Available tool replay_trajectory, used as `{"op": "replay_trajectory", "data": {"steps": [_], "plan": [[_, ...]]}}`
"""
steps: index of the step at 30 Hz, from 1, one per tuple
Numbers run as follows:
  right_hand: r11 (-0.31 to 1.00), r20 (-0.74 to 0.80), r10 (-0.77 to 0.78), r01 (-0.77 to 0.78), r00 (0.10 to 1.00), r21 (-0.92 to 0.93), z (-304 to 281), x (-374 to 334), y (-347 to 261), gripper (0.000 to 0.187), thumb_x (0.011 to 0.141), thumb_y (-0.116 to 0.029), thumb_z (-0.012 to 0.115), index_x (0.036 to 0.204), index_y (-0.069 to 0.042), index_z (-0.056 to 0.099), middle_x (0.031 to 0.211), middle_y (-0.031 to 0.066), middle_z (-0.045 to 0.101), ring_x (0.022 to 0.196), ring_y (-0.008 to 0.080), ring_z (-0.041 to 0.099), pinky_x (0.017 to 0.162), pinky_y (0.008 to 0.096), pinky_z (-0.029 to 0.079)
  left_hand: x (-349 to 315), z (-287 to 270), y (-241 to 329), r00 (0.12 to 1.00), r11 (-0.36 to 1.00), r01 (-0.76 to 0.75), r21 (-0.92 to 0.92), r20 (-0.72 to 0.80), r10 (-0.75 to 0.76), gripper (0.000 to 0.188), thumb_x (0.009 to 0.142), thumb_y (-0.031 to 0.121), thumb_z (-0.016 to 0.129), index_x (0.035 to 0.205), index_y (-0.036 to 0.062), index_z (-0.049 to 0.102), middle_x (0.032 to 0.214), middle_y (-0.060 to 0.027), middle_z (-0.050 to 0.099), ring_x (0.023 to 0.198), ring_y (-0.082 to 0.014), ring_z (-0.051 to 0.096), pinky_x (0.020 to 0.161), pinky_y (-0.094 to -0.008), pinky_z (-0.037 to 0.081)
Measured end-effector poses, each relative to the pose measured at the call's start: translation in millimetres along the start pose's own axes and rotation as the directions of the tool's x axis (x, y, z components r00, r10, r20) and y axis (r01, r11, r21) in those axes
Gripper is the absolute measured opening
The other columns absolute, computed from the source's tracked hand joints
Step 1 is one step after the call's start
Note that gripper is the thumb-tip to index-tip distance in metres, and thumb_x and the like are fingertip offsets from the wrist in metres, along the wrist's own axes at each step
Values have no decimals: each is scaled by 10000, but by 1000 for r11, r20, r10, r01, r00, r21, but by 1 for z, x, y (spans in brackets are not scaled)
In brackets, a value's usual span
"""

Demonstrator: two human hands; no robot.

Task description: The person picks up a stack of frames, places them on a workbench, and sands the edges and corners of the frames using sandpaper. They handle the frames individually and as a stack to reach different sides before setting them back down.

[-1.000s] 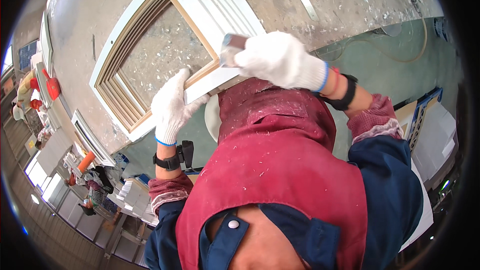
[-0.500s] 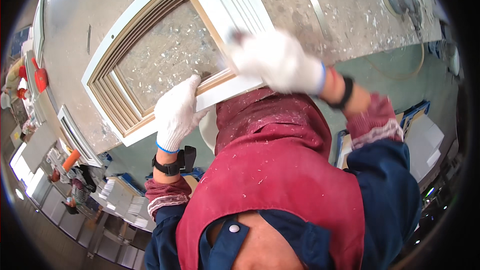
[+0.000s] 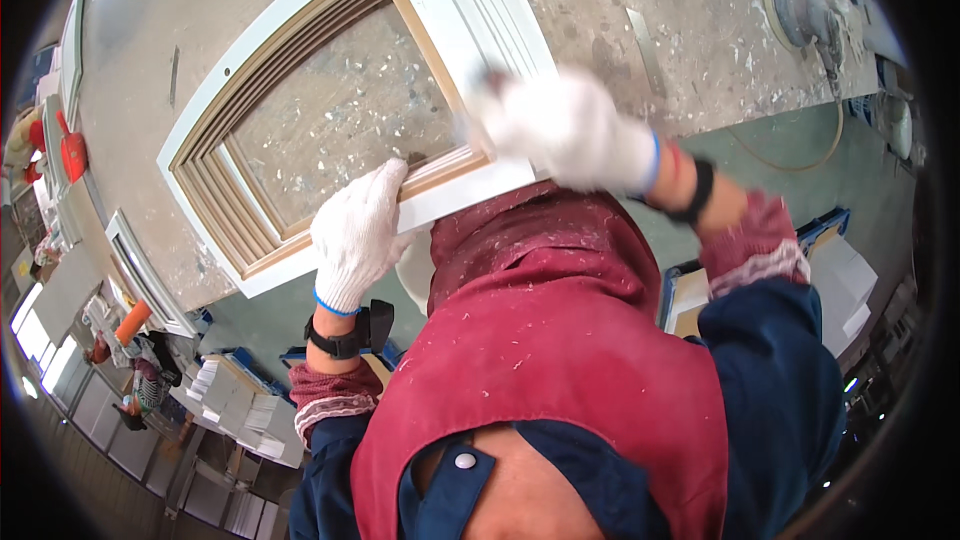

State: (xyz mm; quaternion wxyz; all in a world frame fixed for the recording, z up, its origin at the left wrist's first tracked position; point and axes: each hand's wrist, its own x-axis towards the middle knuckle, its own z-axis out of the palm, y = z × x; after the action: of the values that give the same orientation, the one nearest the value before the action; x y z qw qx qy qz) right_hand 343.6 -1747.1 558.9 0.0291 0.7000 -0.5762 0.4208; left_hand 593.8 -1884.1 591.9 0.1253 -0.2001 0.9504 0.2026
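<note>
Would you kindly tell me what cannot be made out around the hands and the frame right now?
Head view: the small tool in the right hand is blurred and mostly covered by that hand, its kind unclear.
Head view: the palm of the left hand is hidden by the hand's own back.
Head view: the far end of the frame is cut off by the picture's top edge.

A workshop: paint-flecked worktop (image 3: 590, 10) across the top, power sander (image 3: 802, 20) upper right, stacked white panels (image 3: 242, 407) lower left.
</note>
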Motion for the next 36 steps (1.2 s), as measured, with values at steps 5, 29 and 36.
{"op": "replay_trajectory", "data": {"steps": [5,29,36], "plan": [[999,126,43,-39,991,-34,5,23,31,246,912,-221,646,1137,-139,702,804,86,681,663,224,680,596,321,558,0,1,-2,998,999,-52,17,-42,52,704,624,278,886,1235,82,597,1083,-127,698,988,-314,684,841,-390,542],[969,-63,236,-239,970,-59,62,91,132,348,1021,-346,507,1267,-135,637,1099,175,702,981,344,682,859,411,545,3,-6,6,1000,999,1,35,-3,-1,691,686,288,856,1276,84,560,1099,-108,683,997,-321,670,854,-395,535],[782,351,571,-622,743,46,-6,-30,-11,299,960,-288,635,1170,-77,665,1007,205,701,841,355,708,722,411,580,4,-6,6,1000,1000,18,22,5,-18,657,697,328,857,1235,88,566,1049,-112,681,990,-322,669,842,-397,536]]}}
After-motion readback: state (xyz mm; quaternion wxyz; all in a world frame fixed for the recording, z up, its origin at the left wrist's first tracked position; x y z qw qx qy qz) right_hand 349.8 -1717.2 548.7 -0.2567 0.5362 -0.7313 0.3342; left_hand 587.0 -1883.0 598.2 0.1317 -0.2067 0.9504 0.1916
